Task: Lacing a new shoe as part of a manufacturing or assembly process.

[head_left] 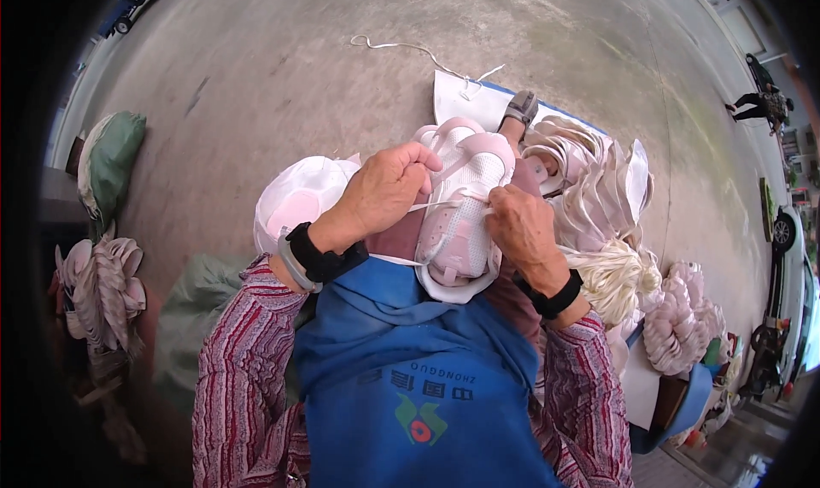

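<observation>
A pink and white shoe upper (457, 232) lies across my lap, its perforated white panels facing up. A thin white lace (444, 203) crosses over it between my two hands. My left hand (384, 189) is closed above the upper's left side, with thumb and forefinger pinched together and the lace running under its fingers. At the right edge of the upper, my right hand (523, 232) pinches the lace close to the surface. Part of the lace is hidden by the fingers of both hands.
Beside my left knee is a round white and pink piece (299, 202). Stacked shoe uppers (606, 180) and a bundle of cream laces (611, 270) lie to my right. A loose cord (410, 46) trails over the concrete floor. Green sacks (120, 167) stand at left.
</observation>
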The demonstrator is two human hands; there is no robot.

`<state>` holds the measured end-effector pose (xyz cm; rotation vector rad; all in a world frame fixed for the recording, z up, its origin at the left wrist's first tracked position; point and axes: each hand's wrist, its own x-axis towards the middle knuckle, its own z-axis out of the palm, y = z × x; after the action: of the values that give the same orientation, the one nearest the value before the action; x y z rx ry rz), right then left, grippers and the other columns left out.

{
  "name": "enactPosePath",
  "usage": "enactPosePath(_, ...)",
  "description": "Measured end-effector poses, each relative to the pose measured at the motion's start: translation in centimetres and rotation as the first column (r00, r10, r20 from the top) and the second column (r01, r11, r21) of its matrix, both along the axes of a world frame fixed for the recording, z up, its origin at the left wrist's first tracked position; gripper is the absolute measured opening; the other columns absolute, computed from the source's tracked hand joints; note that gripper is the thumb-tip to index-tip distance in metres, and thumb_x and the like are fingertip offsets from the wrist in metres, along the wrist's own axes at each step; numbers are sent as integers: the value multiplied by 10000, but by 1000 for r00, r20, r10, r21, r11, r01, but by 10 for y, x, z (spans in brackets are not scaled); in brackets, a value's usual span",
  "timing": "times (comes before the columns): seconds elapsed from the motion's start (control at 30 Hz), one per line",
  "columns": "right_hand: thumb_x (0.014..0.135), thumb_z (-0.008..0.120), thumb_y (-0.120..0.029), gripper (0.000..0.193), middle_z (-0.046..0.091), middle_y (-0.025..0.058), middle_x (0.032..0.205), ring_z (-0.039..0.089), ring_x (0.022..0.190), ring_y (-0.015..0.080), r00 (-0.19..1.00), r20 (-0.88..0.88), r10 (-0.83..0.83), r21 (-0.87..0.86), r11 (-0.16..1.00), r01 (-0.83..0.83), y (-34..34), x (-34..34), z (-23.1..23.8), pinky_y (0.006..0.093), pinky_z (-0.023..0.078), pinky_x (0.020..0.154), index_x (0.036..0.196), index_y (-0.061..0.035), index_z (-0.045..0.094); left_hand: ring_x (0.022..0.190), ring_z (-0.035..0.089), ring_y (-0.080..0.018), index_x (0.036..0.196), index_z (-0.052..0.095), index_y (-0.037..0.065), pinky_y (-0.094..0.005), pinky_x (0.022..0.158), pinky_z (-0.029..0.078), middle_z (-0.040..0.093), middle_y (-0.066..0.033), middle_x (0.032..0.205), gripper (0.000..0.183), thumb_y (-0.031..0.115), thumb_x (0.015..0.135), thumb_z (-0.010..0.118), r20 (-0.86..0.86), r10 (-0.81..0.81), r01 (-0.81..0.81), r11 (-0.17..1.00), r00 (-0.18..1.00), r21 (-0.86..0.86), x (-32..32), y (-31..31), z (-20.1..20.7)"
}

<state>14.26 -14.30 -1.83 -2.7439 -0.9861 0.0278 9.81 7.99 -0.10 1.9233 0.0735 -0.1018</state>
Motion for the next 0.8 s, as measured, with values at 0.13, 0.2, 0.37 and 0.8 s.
enactPosePath(0.13, 723, 609, -111, 100, 608, 132, 783, 626, 678, 324, 999, 6, 43, 118, 992, -43, -1, 0, -1, 429, 499, 593, 783, -41, 571, 695, 607, -187, 932, 598, -12, -307, 656, 472, 622, -108, 759, 172, 134, 850, 563, 107, -40, 20, 984, 993, 179, 11, -21, -11)
enactPosePath(0.2, 721, 609, -106, 105, 601, 127, 784, 622, 683, 322, 999, -1, 38, 125, 991, -38, 2, 1, 3, 428, 496, 591, 786, -41, 559, 686, 605, -203, 909, 593, -15, -319, 652, 472, 622, -132, 761, 159, 129, 842, 583, 70, -94, 78, 978, 993, 195, 14, -27, -18)
enactPosePath(0.37, 709, 629, -100, 156, 590, 133, 775, 621, 704, 319, 995, 99, 18, 241, 970, -42, 0, 10, -2, 428, 488, 583, 826, -42, 545, 674, 605, -265, 842, 587, -19, -359, 624, 466, 617, -160, 770, 126, 102, 821, 612, 139, -162, 116, 950, 977, 291, 13, -34, -27)
enactPosePath(0.8, 865, 597, -212, 384, 628, 242, 944, 625, 800, 411, 915, -373, -152, 446, 836, 320, -23, -44, -22, 460, 502, 674, 1162, 8, 496, 688, 618, -342, 735, 536, 31, -396, 584, 511, 562, -141, 746, 108, 98, 804, 585, 199, -535, 155, 545, 821, 824, 23, -53, -15)
